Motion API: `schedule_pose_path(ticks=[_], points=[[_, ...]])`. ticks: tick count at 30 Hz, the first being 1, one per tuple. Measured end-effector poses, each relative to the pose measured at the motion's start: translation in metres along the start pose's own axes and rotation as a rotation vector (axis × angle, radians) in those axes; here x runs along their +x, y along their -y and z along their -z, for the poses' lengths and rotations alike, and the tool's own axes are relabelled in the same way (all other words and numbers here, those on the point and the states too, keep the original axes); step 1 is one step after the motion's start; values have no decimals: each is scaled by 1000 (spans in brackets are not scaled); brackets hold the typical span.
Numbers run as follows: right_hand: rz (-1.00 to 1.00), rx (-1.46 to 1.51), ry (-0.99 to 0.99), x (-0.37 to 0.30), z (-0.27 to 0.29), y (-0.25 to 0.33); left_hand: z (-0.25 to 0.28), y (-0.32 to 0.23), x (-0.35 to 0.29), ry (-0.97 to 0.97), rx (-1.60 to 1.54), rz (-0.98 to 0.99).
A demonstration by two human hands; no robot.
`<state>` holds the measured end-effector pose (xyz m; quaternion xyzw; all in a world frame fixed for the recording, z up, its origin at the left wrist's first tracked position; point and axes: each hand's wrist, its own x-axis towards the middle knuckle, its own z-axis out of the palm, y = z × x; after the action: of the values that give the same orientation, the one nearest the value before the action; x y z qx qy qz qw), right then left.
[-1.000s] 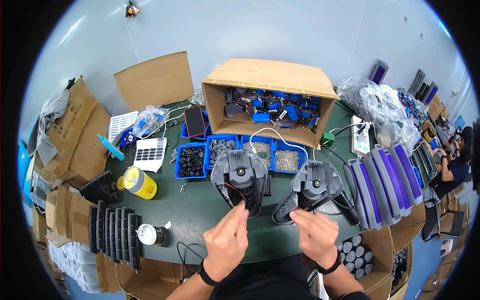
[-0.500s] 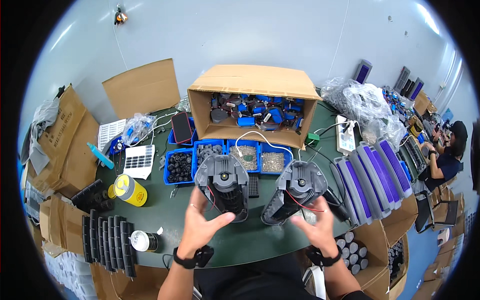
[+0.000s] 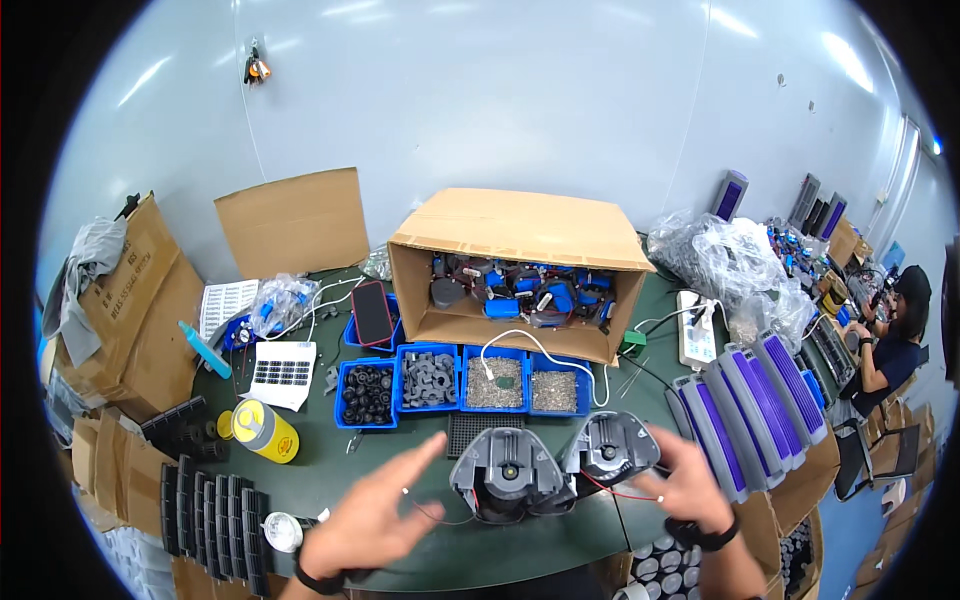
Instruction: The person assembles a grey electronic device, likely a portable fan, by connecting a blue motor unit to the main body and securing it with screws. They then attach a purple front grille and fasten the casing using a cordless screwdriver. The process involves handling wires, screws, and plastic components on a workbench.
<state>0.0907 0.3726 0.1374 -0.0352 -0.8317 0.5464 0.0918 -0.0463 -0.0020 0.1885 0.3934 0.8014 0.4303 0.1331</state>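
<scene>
Two dark grey plastic housings stand side by side at the table's front, nearly touching. The left housing [image 3: 508,472] has a round hub in its top, and a thin wire runs from its left side toward my left hand. From the right housing [image 3: 610,447] a red wire [image 3: 625,493] trails toward my right thumb. My left hand [image 3: 375,525] is slightly blurred, fingers spread, left of the left housing and apart from it. My right hand [image 3: 692,490] curves beside the right housing, thumb and fingers apart; its fingertips are at the housing's right edge, contact unclear.
Blue bins [image 3: 428,405] of small parts line the table before a cardboard box [image 3: 520,225] of blue-wrapped parts. Purple-and-grey panels [image 3: 745,420] stand right, near a power strip [image 3: 695,330]. A yellow container [image 3: 265,432] and black ribbed strips [image 3: 215,520] are left. A co-worker [image 3: 890,340] sits far right.
The two housings have come together, the left one shifting right. My left hand has moved away from its housing; my right hand has moved right. The view has tilted up.
</scene>
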Motion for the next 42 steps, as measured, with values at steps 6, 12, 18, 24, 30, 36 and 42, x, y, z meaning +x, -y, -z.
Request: schedule_pose_path(ticks=[6, 12, 18, 24, 30, 36, 42], points=[[150, -371, 17, 138, 23, 15, 12, 41, 157, -174, 134, 131], [112, -733, -80, 283, -5, -66, -23, 163, 304, -214, -132, 586], [-19, -1008, -121, 332, -14, -83, -59, 167, 357, -328, -255, 764], [14, -984, -174, 322, -28, -86, -51, 166, 350, -458, -590, 797], [194, -559, -470, 268, -16, -66, 1, 108, 254, -381, -783, 459], [18, 182, -452, 142, -7, -38, 16, 101, 79, -120, -389, 704], [-114, 892, -483, 15, 4, -29, -37, 142, -10, -129, -99, 726]])
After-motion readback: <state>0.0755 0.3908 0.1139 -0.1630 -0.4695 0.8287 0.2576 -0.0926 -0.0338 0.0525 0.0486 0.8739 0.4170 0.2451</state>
